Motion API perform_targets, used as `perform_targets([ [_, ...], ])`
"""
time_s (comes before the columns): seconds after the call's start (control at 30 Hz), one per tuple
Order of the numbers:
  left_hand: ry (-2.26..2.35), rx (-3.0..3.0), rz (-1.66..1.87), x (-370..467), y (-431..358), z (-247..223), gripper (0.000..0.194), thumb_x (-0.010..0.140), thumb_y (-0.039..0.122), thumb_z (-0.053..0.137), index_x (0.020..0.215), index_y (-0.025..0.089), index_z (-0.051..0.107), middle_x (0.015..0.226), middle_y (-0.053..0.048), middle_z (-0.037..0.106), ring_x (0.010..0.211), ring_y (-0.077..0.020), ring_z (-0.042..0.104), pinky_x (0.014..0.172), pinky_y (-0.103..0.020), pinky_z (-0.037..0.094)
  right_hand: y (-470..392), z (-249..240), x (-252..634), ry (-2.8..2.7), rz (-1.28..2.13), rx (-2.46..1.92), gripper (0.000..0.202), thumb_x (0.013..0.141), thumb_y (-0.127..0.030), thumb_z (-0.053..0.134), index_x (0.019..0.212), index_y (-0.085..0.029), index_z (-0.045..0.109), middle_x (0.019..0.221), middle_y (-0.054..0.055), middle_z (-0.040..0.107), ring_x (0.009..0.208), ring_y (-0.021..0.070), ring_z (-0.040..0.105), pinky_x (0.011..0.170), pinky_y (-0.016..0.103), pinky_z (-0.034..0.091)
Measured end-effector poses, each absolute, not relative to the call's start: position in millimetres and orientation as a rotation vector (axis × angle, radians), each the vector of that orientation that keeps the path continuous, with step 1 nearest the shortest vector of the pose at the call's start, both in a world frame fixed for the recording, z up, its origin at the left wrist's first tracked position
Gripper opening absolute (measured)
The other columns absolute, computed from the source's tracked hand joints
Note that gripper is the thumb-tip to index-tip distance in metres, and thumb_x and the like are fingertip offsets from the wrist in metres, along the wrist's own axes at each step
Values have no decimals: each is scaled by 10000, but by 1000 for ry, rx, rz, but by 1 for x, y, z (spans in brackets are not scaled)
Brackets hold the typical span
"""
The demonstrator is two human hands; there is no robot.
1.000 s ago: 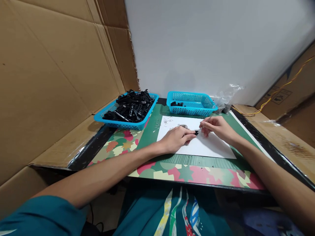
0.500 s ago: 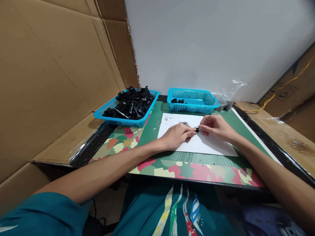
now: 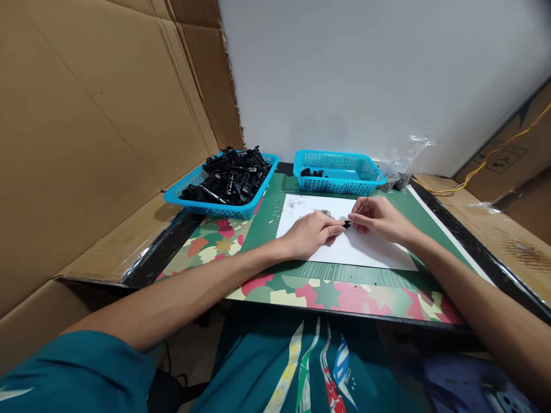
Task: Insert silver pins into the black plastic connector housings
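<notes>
Pinching a small black plastic part point(image 3: 347, 224) between thumb and forefinger of the left hand point(image 3: 310, 234), over the white sheet point(image 3: 365, 252), probably to steady it. Pinching a slim tool point(image 3: 365, 202) in the closed fingertips of the right hand point(image 3: 381, 219), just beside the part; too small to tell whether touching it. Near the left hand, on the sheet, a pile of tiny metal pieces point(image 3: 326, 213), perhaps spread on white for visibility. Farther out, within reach, a heaped blue basket point(image 3: 245, 212) and a sparsely filled blue basket point(image 3: 331, 186), presumably keeping black parts apart.
</notes>
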State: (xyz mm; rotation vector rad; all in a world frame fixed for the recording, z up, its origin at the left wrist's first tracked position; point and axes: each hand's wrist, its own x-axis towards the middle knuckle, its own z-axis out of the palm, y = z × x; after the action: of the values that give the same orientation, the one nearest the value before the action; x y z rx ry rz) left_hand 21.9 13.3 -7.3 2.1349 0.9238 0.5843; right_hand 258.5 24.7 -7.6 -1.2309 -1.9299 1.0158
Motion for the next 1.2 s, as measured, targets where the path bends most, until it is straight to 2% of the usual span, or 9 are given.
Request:
perform_targets([
  [0.13,953,2129,538,22,11,-5,378,1025,429,575,860,157,780,714,-35,703,693,-174,598,700,-307,406,23,-3,260,-1913,1011,-1182,422,1016,-571,545,776,-224,534,693,34,650,580,153,561,602,321,456],
  [0.23,975,2133,519,21,10,-5,378,1017,459,596,978,155,818,728,-42,727,695,-179,613,694,-310,405,22,0,263,-2033,856,-1203,435,1052,-509,461,729,-222,513,691,26,593,614,153,493,612,319,397],
  [0.4,973,2125,536,21,11,-6,387,1010,464,613,1034,143,829,766,-59,753,724,-188,651,694,-308,412,21,0,264,-2272,631,-1346,335,1001,-438,549,838,-178,684,774,46,637,689,172,503,620,319,340],
  [0.57,976,2114,524,22,10,-5,388,1011,455,607,1065,142,829,763,-54,750,715,-180,641,692,-301,413,23,-3,263,-2305,615,-1350,335,966,-417,576,792,-160,703,656,4,537,614,142,414,575,313,287],
  [0.8,974,2116,513,22,9,-3,405,1014,448,593,1175,147,810,737,-40,727,685,-172,613,672,-297,398,24,-4,262,-2319,537,-1350,248,905,-312,588,792,-155,743,624,-2,525,597,136,400,574,320,272],
  [0.9,959,2118,520,22,10,-5,383,1015,451,586,1073,152,818,713,-29,713,655,-165,597,656,-297,383,22,-2,259,-2280,491,-1399,203,848,-272,629,703,-164,722,589,-2,512,582,132,384,570,327,254],
  [1.0,933,2128,554,22,11,-7,418,1026,451,564,812,158,772,670,-24,684,632,-160,584,690,-308,399,20,-2,257,-2231,474,-1432,234,824,-278,651,616,-172,668,555,0,499,564,129,375,562,332,248],
  [1.07,908,2130,582,22,12,-8,472,1035,441,549,682,163,695,650,-25,666,641,-162,588,739,-316,416,20,-2,255,-2211,468,-1431,226,816,-285,648,624,-170,680,550,1,504,556,129,376,558,332,254],
  [1.2,889,2122,594,22,12,-7,490,1046,415,529,638,165,634,651,-26,654,656,-163,585,753,-313,411,19,-3,253,-2190,441,-1393,234,816,-312,636,636,-171,688,549,3,521,545,126,386,556,322,283],
])
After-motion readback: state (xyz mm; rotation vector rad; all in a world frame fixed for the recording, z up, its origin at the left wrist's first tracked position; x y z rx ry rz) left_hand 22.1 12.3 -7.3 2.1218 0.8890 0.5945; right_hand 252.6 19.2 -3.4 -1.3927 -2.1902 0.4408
